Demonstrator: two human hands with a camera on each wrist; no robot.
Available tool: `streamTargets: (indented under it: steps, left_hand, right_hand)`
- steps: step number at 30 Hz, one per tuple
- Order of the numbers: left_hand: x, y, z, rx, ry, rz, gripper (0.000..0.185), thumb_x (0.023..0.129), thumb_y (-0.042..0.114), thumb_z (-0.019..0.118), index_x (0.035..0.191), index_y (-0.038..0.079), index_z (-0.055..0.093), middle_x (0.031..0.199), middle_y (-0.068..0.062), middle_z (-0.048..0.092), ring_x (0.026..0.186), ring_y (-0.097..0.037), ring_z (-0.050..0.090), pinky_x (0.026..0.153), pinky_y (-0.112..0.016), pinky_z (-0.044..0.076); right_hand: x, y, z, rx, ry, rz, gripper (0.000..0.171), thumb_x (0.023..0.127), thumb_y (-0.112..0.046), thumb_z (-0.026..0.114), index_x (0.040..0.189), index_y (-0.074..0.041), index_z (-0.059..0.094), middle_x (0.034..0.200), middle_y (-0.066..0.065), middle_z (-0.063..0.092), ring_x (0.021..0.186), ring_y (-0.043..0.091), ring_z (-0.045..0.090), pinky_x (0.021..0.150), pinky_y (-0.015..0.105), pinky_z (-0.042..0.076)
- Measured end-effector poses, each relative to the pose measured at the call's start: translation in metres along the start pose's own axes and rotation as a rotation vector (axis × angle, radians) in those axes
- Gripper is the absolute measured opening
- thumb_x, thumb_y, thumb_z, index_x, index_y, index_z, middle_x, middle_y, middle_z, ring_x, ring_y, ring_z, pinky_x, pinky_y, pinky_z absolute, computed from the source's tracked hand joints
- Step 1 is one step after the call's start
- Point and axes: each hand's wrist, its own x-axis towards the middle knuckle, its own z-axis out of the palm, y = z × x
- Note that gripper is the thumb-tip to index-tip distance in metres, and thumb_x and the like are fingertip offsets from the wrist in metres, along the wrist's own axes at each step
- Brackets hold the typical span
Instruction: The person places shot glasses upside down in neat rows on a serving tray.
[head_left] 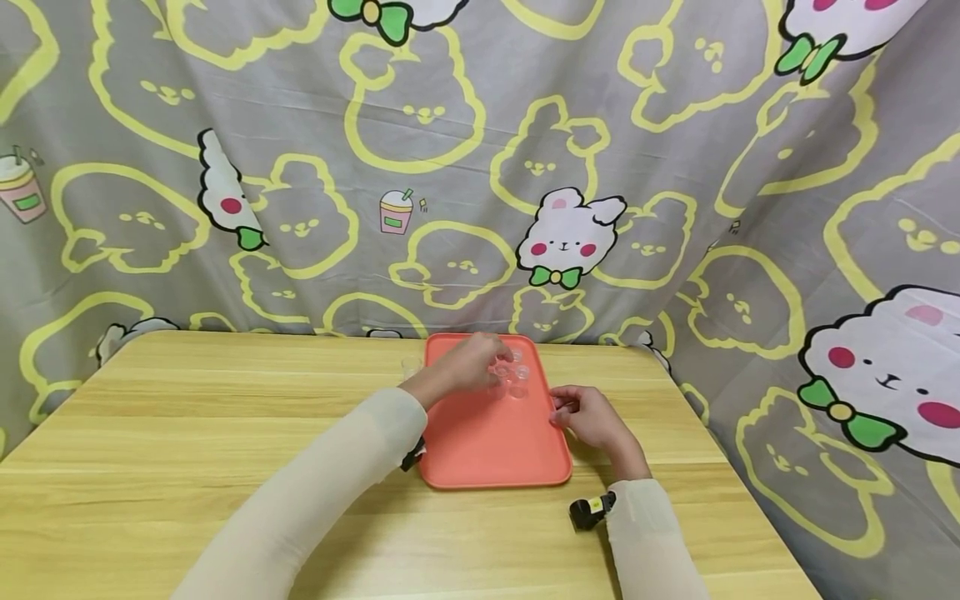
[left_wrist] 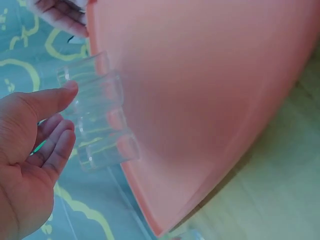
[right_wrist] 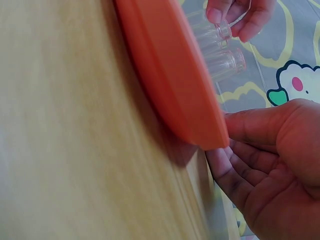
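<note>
Several small clear cups (head_left: 522,372) stand grouped at the far end of an orange tray (head_left: 495,450). My left hand (head_left: 474,362) hovers over that group; in the left wrist view the left hand (left_wrist: 30,145) has its thumb at the top of one cup (left_wrist: 107,147) row, with a gap between thumb and loosely bent fingers. Whether the thumb touches a cup is hard to tell. At the tray's right edge, my right hand (head_left: 592,417) grips the rim. The right wrist view shows the right hand (right_wrist: 280,160) with its thumb above the rim and fingers beneath.
Another clear cup (head_left: 410,367) stands on the wooden table (head_left: 225,433) just left of the tray, partly behind the left forearm. A grey patterned curtain (head_left: 300,117) hangs behind the table and along its right side.
</note>
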Motion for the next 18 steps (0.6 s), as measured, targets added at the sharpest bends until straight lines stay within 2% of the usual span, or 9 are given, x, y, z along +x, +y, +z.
streamTargets:
  steps: [5,13,18]
  left_hand:
    - [-0.005,-0.002,-0.012,-0.039,0.005,0.001,0.033,0.086,0.004,0.081,0.118,0.003,0.074,0.115,-0.01,0.071,0.102,-0.024,0.068,0.087,-0.034,0.057]
    - [-0.016,-0.013,-0.03,-0.02,0.053,0.028,0.031,0.084,0.003,0.082,0.114,0.0,0.074,0.112,-0.012,0.072,0.1,-0.029,0.069,0.086,-0.037,0.057]
    - [-0.025,-0.021,-0.037,-0.028,0.043,0.001,0.033,0.086,0.006,0.081,0.117,-0.001,0.073,0.114,-0.015,0.071,0.103,-0.032,0.068,0.088,-0.039,0.056]
  right_hand:
    - [0.0,0.0,0.0,-0.005,0.001,0.008,0.041,0.092,0.008,0.066,0.132,0.009,0.061,0.106,0.015,0.069,0.09,0.022,0.065,0.077,0.035,0.06]
    - [-0.002,-0.003,0.001,-0.018,0.016,0.017,0.04,0.092,0.009,0.065,0.132,0.009,0.061,0.108,0.016,0.068,0.09,0.022,0.064,0.078,0.035,0.06]
    - [-0.002,-0.003,0.002,-0.019,0.02,0.018,0.041,0.092,0.009,0.065,0.132,0.009,0.061,0.107,0.015,0.068,0.09,0.022,0.064,0.078,0.035,0.06]
